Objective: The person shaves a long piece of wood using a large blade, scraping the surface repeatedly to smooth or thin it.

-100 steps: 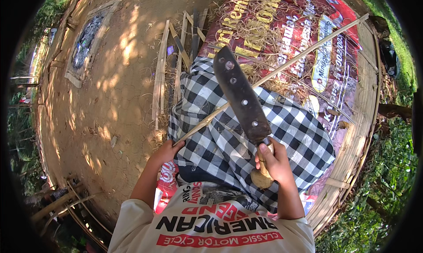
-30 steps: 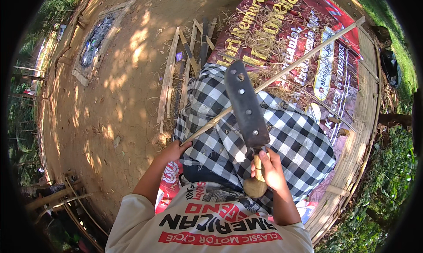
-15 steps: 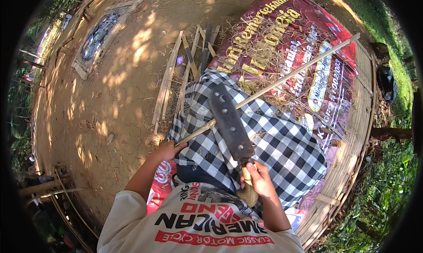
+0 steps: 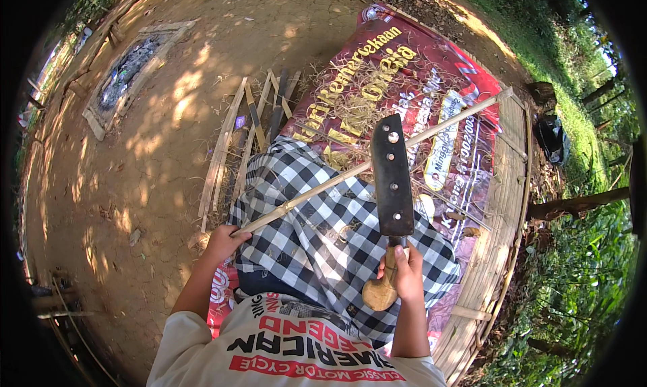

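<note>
My right grip (image 4: 406, 271) is closed around the knife (image 4: 393, 199); its blade now crosses the stick (image 4: 325, 187) farther from my left grip (image 4: 222, 243), so the work seems nearer mid-stick. My left grip pinches the stick's near left end; it slants over the cloth (image 4: 304, 247).

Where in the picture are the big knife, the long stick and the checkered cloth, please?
Big knife (image 4: 392, 171), head view: on the dark blade, between two holes.
Long stick (image 4: 323, 187), head view: on its shaft, left of the knife.
Checkered cloth (image 4: 323, 232), head view: on the fabric below the stick.
</note>
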Tool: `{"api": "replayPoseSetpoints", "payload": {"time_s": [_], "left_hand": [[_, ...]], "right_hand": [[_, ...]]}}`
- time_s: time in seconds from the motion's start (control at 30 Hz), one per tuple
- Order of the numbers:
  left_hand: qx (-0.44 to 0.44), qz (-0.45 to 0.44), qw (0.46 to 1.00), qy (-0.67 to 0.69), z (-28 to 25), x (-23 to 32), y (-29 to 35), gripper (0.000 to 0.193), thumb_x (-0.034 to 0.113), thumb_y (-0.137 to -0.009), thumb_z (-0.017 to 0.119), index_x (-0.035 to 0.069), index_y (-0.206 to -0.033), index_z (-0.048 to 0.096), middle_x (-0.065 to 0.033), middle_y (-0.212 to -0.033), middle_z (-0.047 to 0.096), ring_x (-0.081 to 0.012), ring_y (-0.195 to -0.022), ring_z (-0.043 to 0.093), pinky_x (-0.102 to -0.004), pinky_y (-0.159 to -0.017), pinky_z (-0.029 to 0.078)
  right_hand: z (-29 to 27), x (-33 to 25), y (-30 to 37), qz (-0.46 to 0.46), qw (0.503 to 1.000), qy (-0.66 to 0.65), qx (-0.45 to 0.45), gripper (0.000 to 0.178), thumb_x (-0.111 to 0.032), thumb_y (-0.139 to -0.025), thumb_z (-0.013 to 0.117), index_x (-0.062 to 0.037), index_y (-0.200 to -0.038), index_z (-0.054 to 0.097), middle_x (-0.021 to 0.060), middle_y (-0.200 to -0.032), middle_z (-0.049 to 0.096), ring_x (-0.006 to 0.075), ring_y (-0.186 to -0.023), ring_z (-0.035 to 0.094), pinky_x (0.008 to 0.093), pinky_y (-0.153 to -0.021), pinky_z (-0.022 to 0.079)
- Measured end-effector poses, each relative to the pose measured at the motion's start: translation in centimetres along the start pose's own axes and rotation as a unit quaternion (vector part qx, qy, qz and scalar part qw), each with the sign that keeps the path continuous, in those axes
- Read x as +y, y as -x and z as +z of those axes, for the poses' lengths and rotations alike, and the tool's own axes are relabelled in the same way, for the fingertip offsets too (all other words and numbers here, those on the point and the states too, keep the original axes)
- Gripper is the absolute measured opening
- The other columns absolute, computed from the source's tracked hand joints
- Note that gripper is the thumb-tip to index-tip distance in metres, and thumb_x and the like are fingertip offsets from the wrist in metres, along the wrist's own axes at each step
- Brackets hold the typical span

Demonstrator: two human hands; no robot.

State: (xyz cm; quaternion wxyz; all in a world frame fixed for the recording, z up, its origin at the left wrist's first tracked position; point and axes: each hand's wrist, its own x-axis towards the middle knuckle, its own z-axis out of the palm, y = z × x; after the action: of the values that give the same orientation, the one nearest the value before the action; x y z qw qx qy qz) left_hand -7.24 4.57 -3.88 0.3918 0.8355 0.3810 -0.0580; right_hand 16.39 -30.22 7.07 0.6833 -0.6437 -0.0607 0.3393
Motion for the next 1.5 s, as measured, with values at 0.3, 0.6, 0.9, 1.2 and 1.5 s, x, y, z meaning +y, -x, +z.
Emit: {"api": "replayPoseSetpoints", "payload": {"time_s": [0.3,0.6,0.9,1.2,1.5], "left_hand": [[0.089,0.077,0.993,-0.032,0.8,2.3,-0.4,0.043,0.039,-0.084,0.069,-0.003,-0.078,0.066,-0.0239,-0.066,0.059,-0.0390,-0.063,0.061,-0.0438,-0.058,0.046],[0.041,0.055,0.996,-0.064,0.1,3.0,-2.0,0.052,0.049,-0.084,0.064,-0.001,-0.075,0.067,-0.0247,-0.068,0.060,-0.0429,-0.069,0.062,-0.0470,-0.063,0.049],[0.039,0.083,0.992,-0.087,0.1,2.4,-2.9,0.056,0.051,-0.082,0.065,-0.003,-0.069,0.065,-0.0241,-0.066,0.061,-0.0430,-0.067,0.061,-0.0475,-0.062,0.049],[0.001,0.069,0.989,-0.128,-0.4,2.3,-4.0,0.064,0.059,-0.080,0.064,-0.004,-0.067,0.065,-0.0247,-0.064,0.060,-0.0430,-0.066,0.061,-0.0476,-0.062,0.049],[0.010,0.113,0.985,-0.132,0.0,0.9,-4.3,0.065,0.058,-0.082,0.063,-0.004,-0.065,0.064,-0.0252,-0.063,0.059,-0.0435,-0.064,0.061,-0.0483,-0.063,0.050]], "right_hand": [[-1.4,-1.5,-4.9,-0.059,0.997,0.011,0.057,0.030,-0.028,-0.100,0.050,0.0012,-0.094,0.051,0.0104,-0.067,0.056,0.0176,-0.050,0.056,0.0296,-0.045,0.048],[2.1,1.6,-3.9,0.079,0.987,0.090,-0.107,0.017,-0.014,-0.094,0.059,0.0024,-0.092,0.054,0.0075,-0.066,0.058,0.0152,-0.052,0.057,0.0289,-0.048,0.046],[1.8,0.4,-7.5,0.032,0.999,0.028,-0.008,0.019,-0.015,-0.095,0.059,0.0022,-0.092,0.053,0.0068,-0.063,0.057,0.0142,-0.049,0.056,0.0292,-0.045,0.047],[2.3,0.6,-6.9,0.064,0.994,0.047,-0.068,0.012,-0.008,-0.092,0.059,0.0018,-0.088,0.053,0.0086,-0.064,0.057,0.0167,-0.048,0.056,0.0297,-0.046,0.049],[6.0,3.5,-5.1,0.146,0.964,0.143,-0.170,0.019,-0.013,-0.088,0.067,0.0030,-0.094,0.057,0.0042,-0.067,0.058,0.0119,-0.054,0.056,0.0272,-0.050,0.046]]}}
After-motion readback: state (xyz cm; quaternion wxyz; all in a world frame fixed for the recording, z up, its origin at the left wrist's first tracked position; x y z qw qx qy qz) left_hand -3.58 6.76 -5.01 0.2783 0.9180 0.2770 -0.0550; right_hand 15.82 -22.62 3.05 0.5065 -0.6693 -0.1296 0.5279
